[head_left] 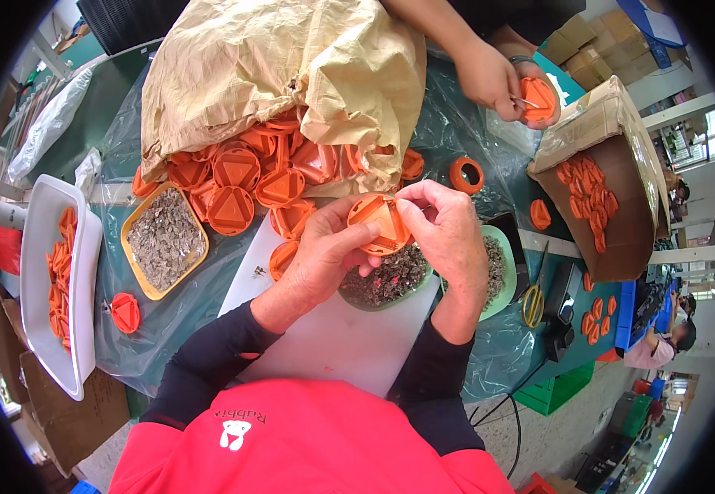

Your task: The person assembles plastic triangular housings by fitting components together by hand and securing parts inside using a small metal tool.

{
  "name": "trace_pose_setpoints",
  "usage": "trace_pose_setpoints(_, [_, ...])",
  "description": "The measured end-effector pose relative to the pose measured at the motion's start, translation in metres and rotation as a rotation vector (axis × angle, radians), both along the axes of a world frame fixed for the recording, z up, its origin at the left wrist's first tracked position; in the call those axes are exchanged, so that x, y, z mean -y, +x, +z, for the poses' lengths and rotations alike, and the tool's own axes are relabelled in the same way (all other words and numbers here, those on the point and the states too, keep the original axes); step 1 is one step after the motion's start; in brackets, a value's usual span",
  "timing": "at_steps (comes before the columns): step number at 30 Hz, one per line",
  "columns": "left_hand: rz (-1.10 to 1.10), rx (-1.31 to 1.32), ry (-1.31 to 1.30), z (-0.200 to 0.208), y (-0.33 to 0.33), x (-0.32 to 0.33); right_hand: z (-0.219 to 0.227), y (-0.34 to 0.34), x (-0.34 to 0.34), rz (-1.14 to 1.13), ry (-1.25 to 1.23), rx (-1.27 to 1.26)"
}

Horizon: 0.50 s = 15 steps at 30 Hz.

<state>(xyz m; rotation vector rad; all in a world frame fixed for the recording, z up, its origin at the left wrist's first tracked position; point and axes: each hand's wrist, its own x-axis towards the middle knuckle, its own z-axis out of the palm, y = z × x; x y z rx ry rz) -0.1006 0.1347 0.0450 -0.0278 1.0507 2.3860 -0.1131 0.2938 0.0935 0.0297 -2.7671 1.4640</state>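
My left hand (318, 253) is closed on a round orange plastic case (380, 224) with a raised triangle on its face, holding it over the white board (312, 350). At the case's upper right edge, the thumb and fingers of my right hand (449, 230) are pinched together. Whatever is between those fingertips, if anything, is too small to make out. Below my hands sits a green tray (390, 300) of small dark metal parts, partly covered by them. Another green tray (496, 267) of small parts is right of my right wrist. More orange cases (283, 188) lie beyond my left hand.
A tan woven sack (275, 66) spills orange cases. Left are a yellow tray (164, 239) of metal bits and a white tub (86, 288). Right are scissors (533, 306) and a cardboard box (633, 230). Across the table, another person's hands (497, 86) hold an orange case.
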Motion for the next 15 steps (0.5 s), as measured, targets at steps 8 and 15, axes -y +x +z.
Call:
trace_pose_setpoints(8, [0.068, -0.082, -0.161, 0.0013, 0.0051, -0.0007, -0.0060, 0.0005, 0.0024, 0.027, 0.030, -0.037])
trace_pose_setpoints(15, [0.116, -0.216, -0.326, 0.0017, 0.0049, -0.0031, -0.0074, -0.0033, 0.0059, 0.017, 0.023, -0.044])
